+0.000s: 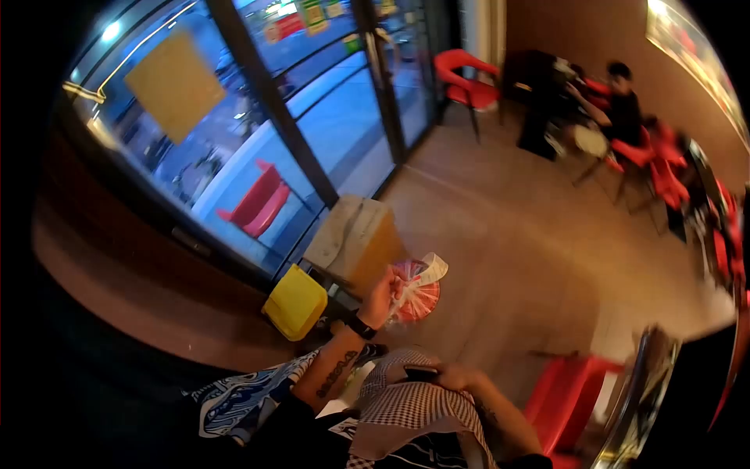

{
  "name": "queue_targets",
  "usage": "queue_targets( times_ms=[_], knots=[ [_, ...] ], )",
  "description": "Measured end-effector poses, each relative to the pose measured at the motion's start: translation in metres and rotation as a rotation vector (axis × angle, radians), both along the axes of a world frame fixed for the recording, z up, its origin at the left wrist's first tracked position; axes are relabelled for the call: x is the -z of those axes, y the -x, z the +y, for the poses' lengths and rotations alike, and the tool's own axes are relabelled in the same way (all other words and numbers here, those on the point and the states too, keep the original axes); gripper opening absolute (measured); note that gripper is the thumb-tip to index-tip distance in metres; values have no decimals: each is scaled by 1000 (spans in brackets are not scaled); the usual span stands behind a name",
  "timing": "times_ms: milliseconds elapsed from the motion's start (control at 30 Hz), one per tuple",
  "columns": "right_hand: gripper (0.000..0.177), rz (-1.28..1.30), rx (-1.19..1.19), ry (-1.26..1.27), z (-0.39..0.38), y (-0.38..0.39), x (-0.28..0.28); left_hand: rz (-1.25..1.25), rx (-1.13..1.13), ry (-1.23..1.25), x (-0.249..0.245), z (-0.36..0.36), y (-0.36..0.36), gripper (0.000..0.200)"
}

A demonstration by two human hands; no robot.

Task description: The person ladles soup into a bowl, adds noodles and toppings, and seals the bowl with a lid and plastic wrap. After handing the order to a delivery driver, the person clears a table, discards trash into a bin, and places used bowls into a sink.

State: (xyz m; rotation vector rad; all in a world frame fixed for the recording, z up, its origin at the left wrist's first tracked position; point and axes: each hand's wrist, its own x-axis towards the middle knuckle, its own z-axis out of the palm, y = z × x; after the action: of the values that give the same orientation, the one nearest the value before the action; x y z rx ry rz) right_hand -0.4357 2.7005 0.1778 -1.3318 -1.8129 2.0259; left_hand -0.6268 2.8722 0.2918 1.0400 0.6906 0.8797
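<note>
Person's left hand (383,301) with a black wristband (359,325) raised, fingers closed around a crinkled, blurred red-and-pink packet (418,303), white paper slip (430,270) at its top, above the tan floor (508,234), right hand (457,378) low on checked cloth (414,408), touching a small dark object (420,373), grip unclear

Black wristband (360,325) behind the left grip (380,299), lettered tattoo (336,374) along the forearm.

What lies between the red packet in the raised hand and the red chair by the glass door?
Only bare tan floor, in the head view: from the red packet in the left hand to the red chair, nothing stands.
</note>
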Motion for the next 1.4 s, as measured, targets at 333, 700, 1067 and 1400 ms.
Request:
queue_targets(
  times_ms=[333,700,1067,1400],
  knots=[
    [62,-207,-236,275,293,-134,-40,36,-269,21,41,222,-70,39],
    [17,61,687,-239,599,-259,-82,76,-240,-110,3,504,-196,30],
    [11,308,525,-492,940,-353,-185,287,-253,-545,-188,831,-287,30],
    [54,326,216,-645,1232,-322,-204,623,-216,-610,-103,1044,-347,31]
  ],
)
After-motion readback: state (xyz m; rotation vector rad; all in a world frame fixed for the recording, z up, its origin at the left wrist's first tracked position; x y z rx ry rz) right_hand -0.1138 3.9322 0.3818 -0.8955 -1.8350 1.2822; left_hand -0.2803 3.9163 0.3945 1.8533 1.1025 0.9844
